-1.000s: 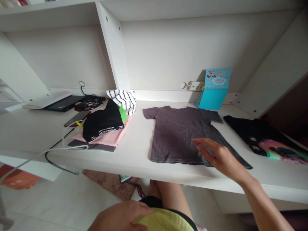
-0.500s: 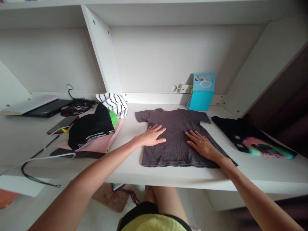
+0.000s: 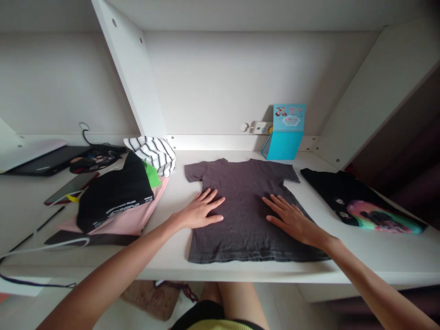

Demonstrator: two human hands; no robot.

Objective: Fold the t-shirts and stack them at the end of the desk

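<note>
Head view: we see a dark-grey, short-sleeved fabric T-shirt [image 3: 244, 201] spread flat on the white desk [image 3: 388, 250] — left hand [image 3: 202, 211] at its nine o'clock, right hand [image 3: 288, 219] at its three, both resting on it, unclenched, fingers outstretched.

A home, by the look of it, though which room cannot be told. The white bench [image 3: 176, 199] is built in beneath a shelf [image 3: 247, 13], with an upright divider [image 3: 129, 68], like household furniture. Everyday clothing covers much of it: a grey shirt [image 3: 242, 197] spread out, a black shirt [image 3: 330, 188] to the right, a pile [image 3: 113, 195] to the left near a phone [image 3: 70, 189]. A blue calendar [image 3: 283, 145] with cartoon figures stands at the back beside a socket [image 3: 260, 128].
</note>
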